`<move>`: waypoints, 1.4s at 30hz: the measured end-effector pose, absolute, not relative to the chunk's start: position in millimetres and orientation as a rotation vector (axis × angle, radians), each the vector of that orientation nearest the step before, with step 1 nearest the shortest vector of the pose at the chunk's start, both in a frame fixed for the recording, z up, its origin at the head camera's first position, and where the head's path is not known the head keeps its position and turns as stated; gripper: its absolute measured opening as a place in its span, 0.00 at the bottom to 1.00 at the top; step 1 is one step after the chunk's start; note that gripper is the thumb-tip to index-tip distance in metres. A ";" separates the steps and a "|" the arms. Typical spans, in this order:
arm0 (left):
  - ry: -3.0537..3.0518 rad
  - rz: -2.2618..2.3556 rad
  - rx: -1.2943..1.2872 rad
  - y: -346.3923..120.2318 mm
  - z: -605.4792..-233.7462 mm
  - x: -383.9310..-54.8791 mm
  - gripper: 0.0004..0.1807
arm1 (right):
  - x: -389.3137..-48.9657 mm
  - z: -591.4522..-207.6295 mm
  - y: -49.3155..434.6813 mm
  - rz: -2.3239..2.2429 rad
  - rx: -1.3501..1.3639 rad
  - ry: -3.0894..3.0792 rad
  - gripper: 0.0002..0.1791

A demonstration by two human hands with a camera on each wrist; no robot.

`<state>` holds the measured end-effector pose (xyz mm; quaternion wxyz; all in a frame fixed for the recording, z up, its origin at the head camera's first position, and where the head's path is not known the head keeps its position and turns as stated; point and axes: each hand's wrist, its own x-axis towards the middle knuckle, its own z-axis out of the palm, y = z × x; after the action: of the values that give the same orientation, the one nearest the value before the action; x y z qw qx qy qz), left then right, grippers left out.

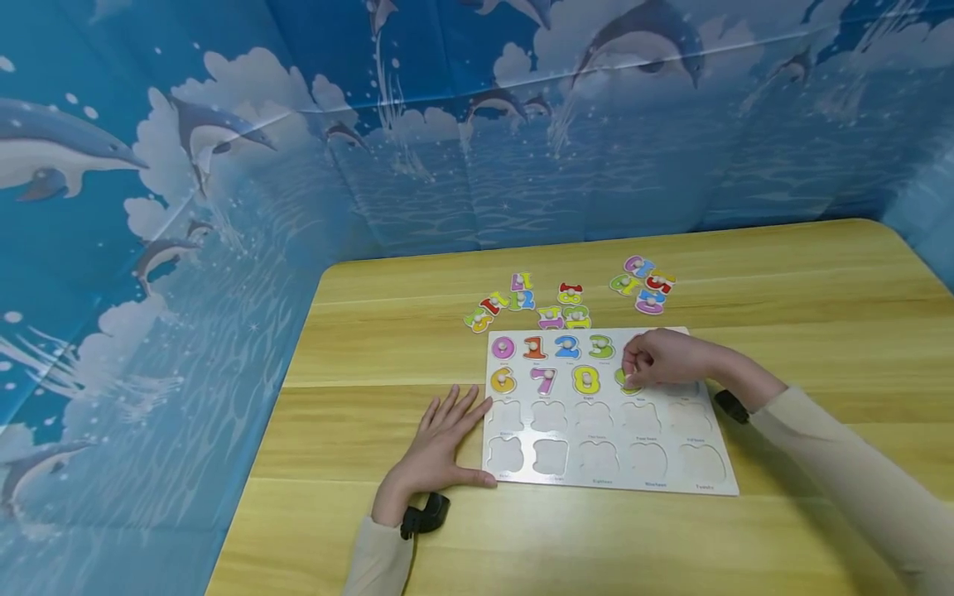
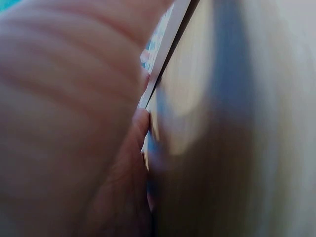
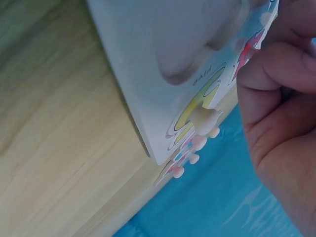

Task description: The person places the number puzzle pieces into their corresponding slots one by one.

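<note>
A white number puzzle board (image 1: 581, 425) lies flat on the table. Its upper rows hold knobbed number pieces, among them the purple 0 (image 1: 503, 348), orange 6 (image 1: 503, 380) and yellow 8 (image 1: 586, 380). My right hand (image 1: 667, 358) pinches a green number piece (image 1: 628, 381) at the slot right of the 8; the fingers cover most of it and its knob. Under that hand, part of the top row is hidden. My left hand (image 1: 440, 451) rests with spread, straight fingers against the board's left edge. In the right wrist view, a yellow piece (image 3: 181, 121) shows its pale knob.
Loose two-digit pieces lie behind the board: one group with a red and green 11 (image 1: 493, 304), a red and yellow 18 (image 1: 570, 293) in the middle, and a group with a red 15 (image 1: 661, 282) at right. A dolphin-print cloth (image 1: 477, 165) hangs behind the wooden table (image 1: 358, 348).
</note>
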<state>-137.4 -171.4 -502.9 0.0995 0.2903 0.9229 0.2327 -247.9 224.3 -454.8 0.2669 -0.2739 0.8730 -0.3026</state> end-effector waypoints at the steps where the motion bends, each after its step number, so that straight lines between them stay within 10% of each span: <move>1: 2.728 0.688 0.861 -171.2 -502.6 -137.6 0.60 | -247.6 -455.0 224.5 -0.815 -0.738 2.360 0.08; 20: 2.744 0.686 0.862 -172.1 -499.5 -139.8 0.59 | -250.1 -448.0 222.8 -0.862 -0.699 2.311 0.10; 42: 2.727 0.681 0.860 -171.7 -501.6 -137.1 0.60 | -361.3 -440.0 256.0 -0.932 -0.254 2.696 0.18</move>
<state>-137.1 -171.7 -501.6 0.1010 0.2910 0.9231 0.2304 -361.3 256.0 -440.0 0.1386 -0.0880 0.9323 -0.3223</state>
